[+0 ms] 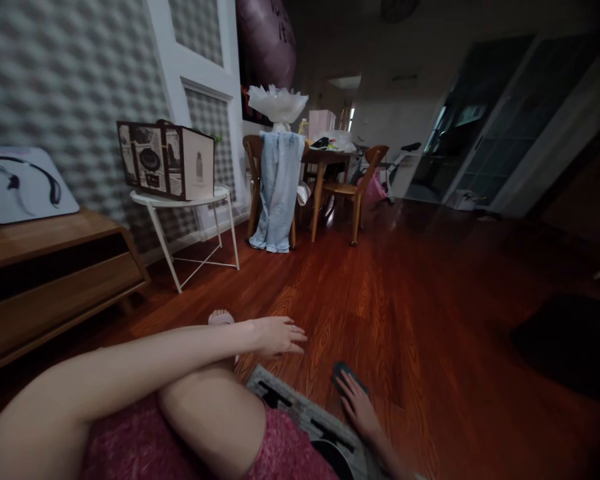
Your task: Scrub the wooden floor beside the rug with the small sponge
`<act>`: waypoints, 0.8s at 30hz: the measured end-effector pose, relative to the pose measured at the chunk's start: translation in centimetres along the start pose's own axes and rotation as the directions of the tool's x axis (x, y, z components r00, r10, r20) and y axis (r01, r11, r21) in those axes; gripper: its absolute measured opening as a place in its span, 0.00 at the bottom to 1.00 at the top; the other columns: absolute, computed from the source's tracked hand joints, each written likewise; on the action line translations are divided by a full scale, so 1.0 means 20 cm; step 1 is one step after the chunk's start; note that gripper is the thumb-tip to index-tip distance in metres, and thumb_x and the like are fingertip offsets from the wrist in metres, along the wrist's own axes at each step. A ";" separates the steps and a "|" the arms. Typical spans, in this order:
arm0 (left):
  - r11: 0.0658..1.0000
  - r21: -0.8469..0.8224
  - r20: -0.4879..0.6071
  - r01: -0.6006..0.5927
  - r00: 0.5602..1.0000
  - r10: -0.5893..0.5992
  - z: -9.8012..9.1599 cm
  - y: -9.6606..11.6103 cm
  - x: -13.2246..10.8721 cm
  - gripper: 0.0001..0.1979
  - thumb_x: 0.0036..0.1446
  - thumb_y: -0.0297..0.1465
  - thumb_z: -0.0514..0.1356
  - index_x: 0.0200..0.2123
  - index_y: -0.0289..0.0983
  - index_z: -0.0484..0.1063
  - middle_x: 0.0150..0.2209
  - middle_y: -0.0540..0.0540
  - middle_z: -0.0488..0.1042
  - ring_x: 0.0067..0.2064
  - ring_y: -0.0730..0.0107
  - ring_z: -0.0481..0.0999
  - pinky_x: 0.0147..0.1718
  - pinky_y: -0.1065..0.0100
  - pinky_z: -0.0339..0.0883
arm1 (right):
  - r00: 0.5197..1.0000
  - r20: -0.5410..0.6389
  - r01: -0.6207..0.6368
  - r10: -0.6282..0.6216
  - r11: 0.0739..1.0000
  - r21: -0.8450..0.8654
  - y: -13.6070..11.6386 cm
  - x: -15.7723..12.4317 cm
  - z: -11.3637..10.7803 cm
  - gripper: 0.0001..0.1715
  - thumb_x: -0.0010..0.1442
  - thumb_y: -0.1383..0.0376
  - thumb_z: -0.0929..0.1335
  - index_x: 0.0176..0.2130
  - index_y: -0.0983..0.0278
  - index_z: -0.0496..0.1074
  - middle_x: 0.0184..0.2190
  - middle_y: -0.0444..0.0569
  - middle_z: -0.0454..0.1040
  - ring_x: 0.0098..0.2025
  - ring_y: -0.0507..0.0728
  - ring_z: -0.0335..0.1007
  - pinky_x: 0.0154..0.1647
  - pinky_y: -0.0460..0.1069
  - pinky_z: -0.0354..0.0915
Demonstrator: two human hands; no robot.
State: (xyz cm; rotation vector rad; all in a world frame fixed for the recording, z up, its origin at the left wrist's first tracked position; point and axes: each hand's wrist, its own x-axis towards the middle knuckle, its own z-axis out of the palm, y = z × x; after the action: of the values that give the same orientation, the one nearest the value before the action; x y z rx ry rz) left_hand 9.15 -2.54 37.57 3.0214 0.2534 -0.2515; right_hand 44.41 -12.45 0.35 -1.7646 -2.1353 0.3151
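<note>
My left hand [280,335] hangs in the air beyond my raised knee, its fingers stretched out and a little apart, with nothing in them. Lower right, my right hand [359,405] is laid over a small dark grey-blue pad [341,371] on the floor. Its fingers reach across the pad's top; whether it is a folded cloth or a sponge I cannot tell. Between my leg and that hand lies a grey mat-like piece [325,419] with black markings, partly hidden by my leg.
Reddish wooden floor [380,293] spreads ahead. On the left stand a wooden cabinet [55,267] and a white side table [185,202] carrying a printed box [197,167]. Farther back, jeans [279,193] hang over a chair beside a dining table [325,157]. A dark mass [565,347] sits at right.
</note>
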 end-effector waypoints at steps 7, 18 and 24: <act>0.997 0.057 -0.031 -0.043 0.999 0.045 0.03 -0.03 0.01 0.25 0.53 0.30 0.64 0.55 0.50 0.72 0.63 0.47 0.69 0.65 0.60 0.65 0.61 0.60 0.59 | 0.719 -0.345 -0.643 0.604 0.766 0.002 0.64 -0.64 -0.24 0.39 0.62 0.51 0.52 0.63 0.64 0.67 0.68 0.58 0.59 0.69 0.67 0.54 0.65 0.64 0.58; 1.000 -0.013 -0.015 -0.002 1.000 0.002 0.08 -0.04 -0.07 0.23 0.53 0.27 0.62 0.53 0.46 0.74 0.62 0.43 0.70 0.63 0.56 0.67 0.61 0.58 0.58 | 0.397 -0.623 -0.711 0.674 0.655 0.255 0.07 -0.27 0.09 0.39 0.64 0.57 0.55 0.72 0.56 0.48 0.73 0.60 0.43 0.71 0.79 0.38 0.59 0.82 0.46; 0.992 -0.120 -0.005 0.044 0.999 -0.045 0.08 -0.03 -0.08 0.24 0.50 0.26 0.64 0.52 0.48 0.75 0.62 0.47 0.70 0.65 0.57 0.65 0.62 0.59 0.58 | 0.834 -0.336 -0.441 0.438 0.895 0.073 -0.32 0.14 0.19 0.36 0.66 0.62 0.53 0.71 0.60 0.52 0.72 0.56 0.47 0.73 0.71 0.37 0.66 0.74 0.42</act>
State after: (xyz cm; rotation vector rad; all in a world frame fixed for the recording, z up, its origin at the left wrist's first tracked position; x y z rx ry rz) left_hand 7.17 -2.34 36.28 2.9008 0.3254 -0.2194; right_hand 36.70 -10.83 -0.40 -2.1259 -1.4768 0.0950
